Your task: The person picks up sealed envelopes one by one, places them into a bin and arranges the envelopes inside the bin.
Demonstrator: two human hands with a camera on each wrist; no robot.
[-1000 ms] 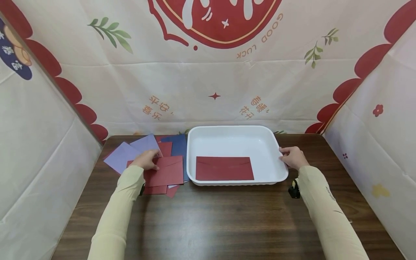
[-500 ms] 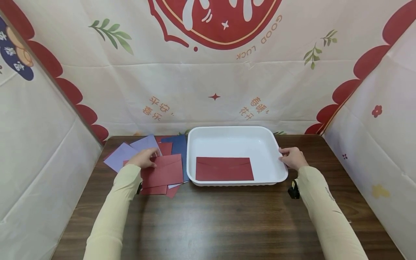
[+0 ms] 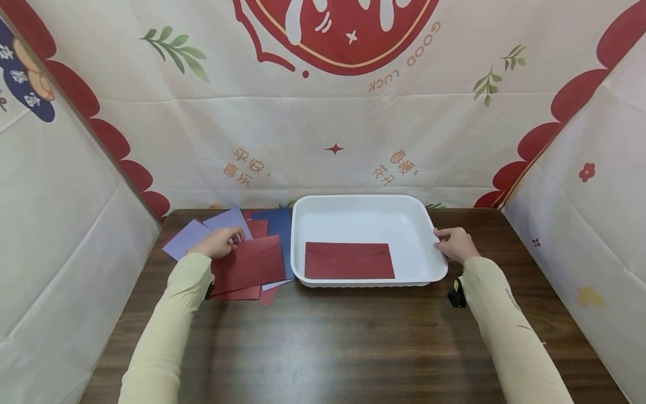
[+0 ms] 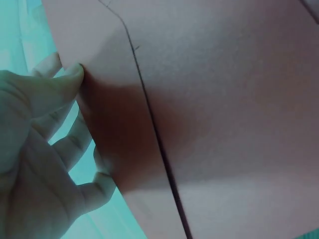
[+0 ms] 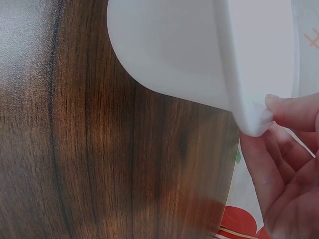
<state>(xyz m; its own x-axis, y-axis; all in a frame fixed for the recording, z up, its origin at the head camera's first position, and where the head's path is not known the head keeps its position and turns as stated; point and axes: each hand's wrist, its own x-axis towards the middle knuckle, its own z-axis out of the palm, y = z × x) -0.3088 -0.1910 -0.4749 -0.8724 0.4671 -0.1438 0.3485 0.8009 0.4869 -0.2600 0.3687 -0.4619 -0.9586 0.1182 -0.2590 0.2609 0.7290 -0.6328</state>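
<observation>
— Head view, left of the white tray (image 3: 429,278): what is gripped?
— A dark red envelope (image 3: 249,265), topmost of the scattered envelopes (image 3: 229,221) (lilac, red, navy), is pinched at its edge by the left hand (image 3: 218,242).
— And inside the tray?
— Another red envelope (image 3: 349,261) lies flat. The tray's right rim is gripped by the right hand (image 3: 456,244), fingers curled.
</observation>
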